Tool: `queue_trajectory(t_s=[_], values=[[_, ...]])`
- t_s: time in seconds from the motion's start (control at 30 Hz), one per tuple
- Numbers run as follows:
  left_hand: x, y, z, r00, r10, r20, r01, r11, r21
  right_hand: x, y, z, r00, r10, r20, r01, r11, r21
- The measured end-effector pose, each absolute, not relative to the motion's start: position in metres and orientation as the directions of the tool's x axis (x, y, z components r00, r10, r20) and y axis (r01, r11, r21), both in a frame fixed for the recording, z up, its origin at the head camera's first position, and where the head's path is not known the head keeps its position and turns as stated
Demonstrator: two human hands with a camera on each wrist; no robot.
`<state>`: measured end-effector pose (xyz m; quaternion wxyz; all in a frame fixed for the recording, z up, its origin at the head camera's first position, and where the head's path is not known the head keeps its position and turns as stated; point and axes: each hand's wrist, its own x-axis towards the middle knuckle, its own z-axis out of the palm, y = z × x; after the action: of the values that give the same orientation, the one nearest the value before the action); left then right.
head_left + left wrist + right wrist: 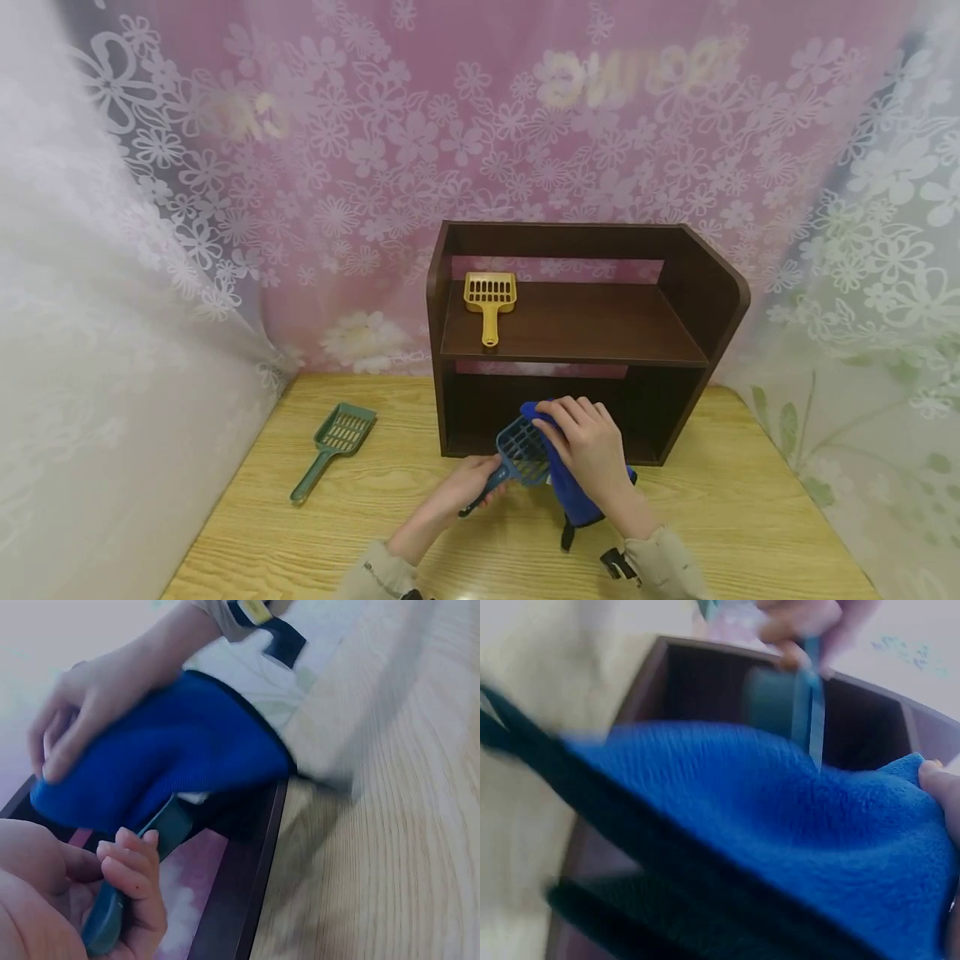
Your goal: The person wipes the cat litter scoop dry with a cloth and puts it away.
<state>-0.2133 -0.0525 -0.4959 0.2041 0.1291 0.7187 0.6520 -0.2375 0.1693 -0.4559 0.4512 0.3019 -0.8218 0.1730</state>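
Left hand (467,485) grips a blue scoop (516,468) — right hand (591,442) holds a blue cloth (573,498) against it

This is a small curtained booth around a table, centred on a dark brown shelf (577,321). Behind the shelf hangs a flower-printed pink curtain (390,167) with pale reversed letters (645,71). Whitish sheeting (97,350) closes the shelf's left, a translucent flowered sheet (877,325) its right. Beneath the shelf spreads a wood-grain tabletop (262,542). The room beyond shows too faintly to judge.
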Motion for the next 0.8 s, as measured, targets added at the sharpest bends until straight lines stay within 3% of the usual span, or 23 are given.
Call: queue_trajectory(t_s=[0.2,0.4,0.53,0.8], values=[[-0.212,-0.042,-0.487,-0.897,0.435,-0.076,-0.044,0.081,0.996,-0.236,0.159,-0.474,-0.453,-0.393,0.8,-0.652,0.759,0.003],[-0.211,-0.038,-0.482,-0.92,0.387,-0.061,-0.035,0.074,0.997,-0.236,0.16,-0.481,-0.424,-0.426,0.799,-0.631,0.772,0.077],[-0.21,-0.037,-0.48,-0.903,0.427,-0.051,-0.029,0.06,0.998,-0.237,0.16,-0.484,-0.398,-0.434,0.808,-0.616,0.779,0.116],[-0.216,-0.04,-0.491,-0.873,0.482,-0.074,-0.085,-0.002,0.996,-0.233,0.156,-0.486,-0.392,-0.439,0.809,-0.665,0.743,0.081]])
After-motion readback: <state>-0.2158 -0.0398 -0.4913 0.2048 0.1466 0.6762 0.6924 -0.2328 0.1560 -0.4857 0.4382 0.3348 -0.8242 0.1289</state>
